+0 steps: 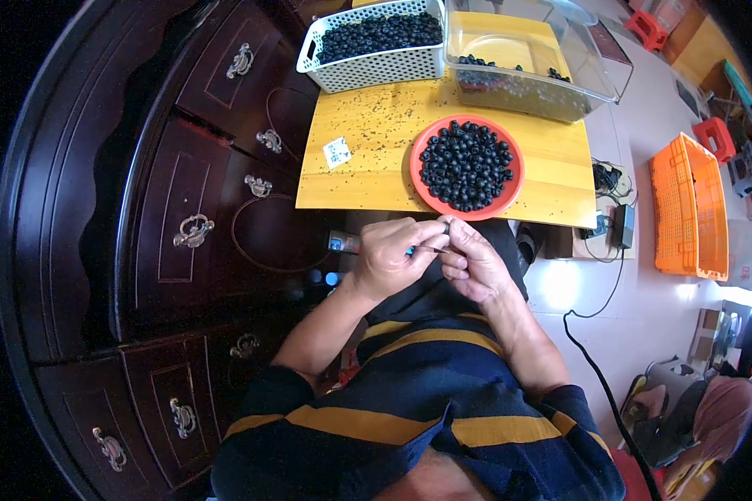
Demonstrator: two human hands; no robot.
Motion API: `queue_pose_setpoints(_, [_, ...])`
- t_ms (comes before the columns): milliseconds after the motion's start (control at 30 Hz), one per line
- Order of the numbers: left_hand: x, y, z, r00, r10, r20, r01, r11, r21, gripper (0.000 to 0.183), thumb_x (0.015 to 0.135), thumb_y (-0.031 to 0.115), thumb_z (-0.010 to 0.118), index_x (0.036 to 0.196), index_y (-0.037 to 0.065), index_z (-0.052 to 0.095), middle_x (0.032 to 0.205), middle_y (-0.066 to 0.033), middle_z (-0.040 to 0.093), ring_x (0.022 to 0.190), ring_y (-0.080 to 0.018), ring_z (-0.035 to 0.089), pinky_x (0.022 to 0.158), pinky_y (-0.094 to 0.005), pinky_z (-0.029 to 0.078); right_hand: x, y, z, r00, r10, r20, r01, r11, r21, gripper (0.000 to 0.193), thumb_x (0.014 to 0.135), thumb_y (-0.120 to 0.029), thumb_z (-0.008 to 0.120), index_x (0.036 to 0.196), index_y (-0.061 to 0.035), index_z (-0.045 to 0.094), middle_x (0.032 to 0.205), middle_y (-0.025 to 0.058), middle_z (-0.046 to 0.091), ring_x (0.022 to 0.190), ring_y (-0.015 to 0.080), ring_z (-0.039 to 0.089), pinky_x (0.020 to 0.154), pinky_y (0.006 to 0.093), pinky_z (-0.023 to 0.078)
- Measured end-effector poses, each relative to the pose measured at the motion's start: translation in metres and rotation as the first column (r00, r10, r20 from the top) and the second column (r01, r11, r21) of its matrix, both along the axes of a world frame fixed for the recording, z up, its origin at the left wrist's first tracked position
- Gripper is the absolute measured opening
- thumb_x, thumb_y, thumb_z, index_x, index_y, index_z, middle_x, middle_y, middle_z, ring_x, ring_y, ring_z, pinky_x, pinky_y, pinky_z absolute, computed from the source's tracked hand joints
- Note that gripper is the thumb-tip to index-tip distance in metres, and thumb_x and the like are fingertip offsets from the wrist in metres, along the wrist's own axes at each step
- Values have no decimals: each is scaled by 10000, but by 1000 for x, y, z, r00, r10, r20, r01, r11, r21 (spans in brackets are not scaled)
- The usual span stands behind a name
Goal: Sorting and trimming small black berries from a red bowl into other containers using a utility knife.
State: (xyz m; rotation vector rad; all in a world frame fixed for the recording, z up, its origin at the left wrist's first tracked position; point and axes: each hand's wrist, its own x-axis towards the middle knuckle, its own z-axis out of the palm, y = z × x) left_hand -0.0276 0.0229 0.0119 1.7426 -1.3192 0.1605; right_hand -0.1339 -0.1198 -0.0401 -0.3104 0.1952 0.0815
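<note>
Just off the near edge of the table, my two hands meet at the fingertips. My right hand (479, 263) pinches a small black bead (447, 224) between thumb and forefinger. My left hand (390, 253) is curled closed around a thin, dark, pointed tool (429, 249) with a bit of blue on it; its point reaches toward my right fingers. The left fingertips also touch the bead, and the hand hides most of the tool. Right beyond my hands, a red round plate (416, 175) holds many black round beads (466, 165).
A white perforated basket (376, 77) full of black beads stands at the back left of the yellow table (368, 188). Beside it is a clear plastic bin (526, 98) with some beads. Dark crumbs and a small white packet (337, 153) lie in front. Dark wooden drawers (184, 221) line the left.
</note>
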Motion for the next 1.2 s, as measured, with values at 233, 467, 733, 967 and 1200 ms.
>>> queue_pose_setpoints(233, [6,2,10,975,71,-210,-34,984,174,295,793,179,878,919,36,653,748,-93,706,635,-193,698,574,-320,530,-1,-3,-1,997,-20,75,22,1000,-22,221,1015,-302,654,1121,-111,621,849,-57,554,549,2,373,434,147,260])
queue_pose_setpoints(467, [16,0,20,998,-25,-55,39,960,276,367,843,369,815,925,62,633,753,-107,685,647,-260,694,590,-375,530,-2,-2,4,998,33,55,-25,991,-129,236,1011,-291,661,1135,-94,616,809,-65,544,526,-11,344,429,133,248])
queue_pose_setpoints(733, [16,-2,20,998,-65,-7,65,955,288,365,891,395,752,936,55,628,764,-134,673,698,-341,690,624,-435,519,0,-4,-6,993,44,112,-31,993,-118,195,1008,-254,664,1086,-88,595,782,-70,514,529,-7,345,434,132,250])
queue_pose_setpoints(967, [17,-2,21,996,-64,54,48,966,252,398,865,423,788,852,62,621,686,-125,648,613,-308,679,544,-401,508,0,-6,-7,994,56,93,-45,992,-119,350,969,-233,706,1235,-28,609,762,-56,518,530,7,349,443,152,256])
queue_pose_setpoints(1200, [21,-1,13,987,-105,122,62,947,315,364,889,403,746,881,64,613,752,-135,665,699,-342,685,623,-446,521,1,-6,-10,994,61,96,-54,996,-75,327,971,-218,697,1216,-18,613,793,-40,529,550,12,364,452,148,275])
